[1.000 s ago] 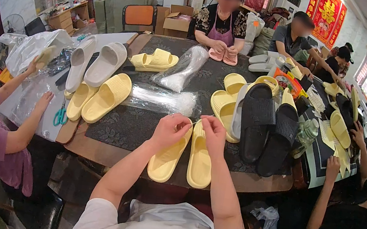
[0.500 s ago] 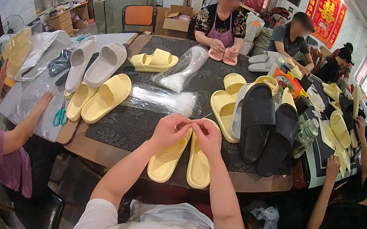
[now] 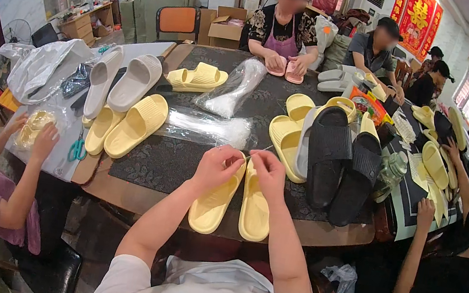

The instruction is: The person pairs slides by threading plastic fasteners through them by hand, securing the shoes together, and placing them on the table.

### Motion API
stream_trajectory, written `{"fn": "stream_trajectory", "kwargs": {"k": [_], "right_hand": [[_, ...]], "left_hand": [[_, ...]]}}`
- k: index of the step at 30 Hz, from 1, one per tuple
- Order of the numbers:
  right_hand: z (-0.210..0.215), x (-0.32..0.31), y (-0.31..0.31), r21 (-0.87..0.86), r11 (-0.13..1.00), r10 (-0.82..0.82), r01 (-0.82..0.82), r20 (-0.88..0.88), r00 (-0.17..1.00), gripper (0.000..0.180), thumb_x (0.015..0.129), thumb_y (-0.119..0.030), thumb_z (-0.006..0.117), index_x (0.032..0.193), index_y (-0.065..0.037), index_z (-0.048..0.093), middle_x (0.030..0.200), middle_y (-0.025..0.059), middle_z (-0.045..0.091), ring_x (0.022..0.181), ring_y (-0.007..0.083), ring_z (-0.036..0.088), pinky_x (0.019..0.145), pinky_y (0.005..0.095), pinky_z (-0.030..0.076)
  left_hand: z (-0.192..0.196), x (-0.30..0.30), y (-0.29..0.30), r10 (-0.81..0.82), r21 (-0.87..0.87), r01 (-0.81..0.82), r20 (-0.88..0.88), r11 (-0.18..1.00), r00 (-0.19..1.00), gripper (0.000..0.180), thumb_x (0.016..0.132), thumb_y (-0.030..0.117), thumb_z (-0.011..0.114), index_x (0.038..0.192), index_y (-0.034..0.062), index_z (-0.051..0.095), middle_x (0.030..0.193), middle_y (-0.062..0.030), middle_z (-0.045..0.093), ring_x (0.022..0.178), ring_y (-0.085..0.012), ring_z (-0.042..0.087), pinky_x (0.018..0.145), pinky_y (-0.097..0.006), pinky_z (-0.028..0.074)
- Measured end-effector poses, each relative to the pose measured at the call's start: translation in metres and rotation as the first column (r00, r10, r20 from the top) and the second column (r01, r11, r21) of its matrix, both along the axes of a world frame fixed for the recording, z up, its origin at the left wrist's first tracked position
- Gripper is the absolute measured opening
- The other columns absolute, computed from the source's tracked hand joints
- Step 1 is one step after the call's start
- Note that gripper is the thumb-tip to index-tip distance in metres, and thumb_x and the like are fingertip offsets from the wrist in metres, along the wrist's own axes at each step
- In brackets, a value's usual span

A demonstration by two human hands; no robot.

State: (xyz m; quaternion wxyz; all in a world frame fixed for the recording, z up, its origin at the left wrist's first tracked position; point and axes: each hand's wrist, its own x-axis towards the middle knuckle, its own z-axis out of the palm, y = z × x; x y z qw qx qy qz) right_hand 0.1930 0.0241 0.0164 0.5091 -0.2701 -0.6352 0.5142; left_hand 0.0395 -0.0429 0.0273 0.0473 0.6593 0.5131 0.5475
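Observation:
A pair of pale yellow slide sandals, the left slide (image 3: pixel 215 209) and the right slide (image 3: pixel 255 213), lies side by side at the table's near edge, heels toward me. Over their straps, my left hand (image 3: pixel 220 167) and my right hand (image 3: pixel 267 172) pinch a thin pale plastic tie (image 3: pixel 249 156) between the fingertips. Both hands hide most of the straps. Just beyond them lies a clear bag of white ties (image 3: pixel 210 127), and a second bag of ties (image 3: pixel 234 89) is farther back.
Left are more yellow slides (image 3: pixel 137 126), grey slides (image 3: pixel 135 82) and teal scissors (image 3: pixel 77 149). Black slides (image 3: pixel 330 155) and a glass jar (image 3: pixel 393 169) stand right. A left co-worker handles bagged yellow slides (image 3: pixel 37 129); one opposite holds pink slides (image 3: pixel 295 72).
My fingertips have moved slightly apart, exposing the tie between them. The left co-worker has lowered the bagged yellow slides to the table. The co-worker opposite has spread the pink slides slightly.

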Motion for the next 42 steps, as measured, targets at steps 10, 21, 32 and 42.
{"fn": "stream_trajectory", "kwargs": {"k": [10,21,32,42], "right_hand": [[-0.002,0.001,-0.001,0.086,0.994,0.055,-0.063,0.089,0.994,0.012,0.090,-0.010,0.064,0.098,-0.002,0.068,0.083,-0.0040,0.062,0.072,0.0024,0.051,0.064,0.0184,0.042],[-0.003,0.000,-0.001,0.067,0.998,-0.007,0.004,0.047,0.999,0.012,0.090,-0.009,0.063,0.098,-0.001,0.068,0.085,-0.0044,0.062,0.071,0.0023,0.051,0.065,0.0182,0.041],[-0.001,-0.001,-0.003,0.059,0.998,-0.008,0.005,0.053,0.999,0.014,0.090,-0.010,0.064,0.100,-0.001,0.068,0.081,-0.0044,0.061,0.069,0.0031,0.050,0.061,0.0182,0.040],[-0.004,0.003,0.008,-0.081,0.997,-0.018,0.005,-0.160,0.987,0.012,0.091,-0.010,0.063,0.100,-0.004,0.067,0.082,-0.0061,0.060,0.073,0.0006,0.050,0.065,0.0171,0.040]], "left_hand": [[-0.002,0.000,0.000,0.006,-0.007,-0.006,0.006,1.000,1.000,0.009,0.082,0.011,0.068,0.087,0.0042,0.065,0.075,-0.0064,0.062,0.061,-0.0192,0.058,0.059,-0.031,0.047],[0.000,0.000,0.000,-0.006,-0.025,0.006,0.006,1.000,1.000,0.009,0.082,0.011,0.068,0.087,0.0037,0.065,0.075,-0.0071,0.062,0.061,-0.0197,0.058,0.059,-0.032,0.047],[-0.002,-0.002,0.000,-0.002,-0.026,0.002,0.004,1.000,1.000,0.010,0.083,0.012,0.068,0.088,0.0038,0.065,0.075,-0.0074,0.062,0.062,-0.0198,0.059,0.059,-0.031,0.047],[0.004,0.000,-0.003,-0.006,-0.061,0.005,-0.006,0.998,1.000,0.009,0.083,0.011,0.068,0.088,0.0041,0.065,0.075,-0.0069,0.062,0.062,-0.0195,0.059,0.059,-0.031,0.048]]}}
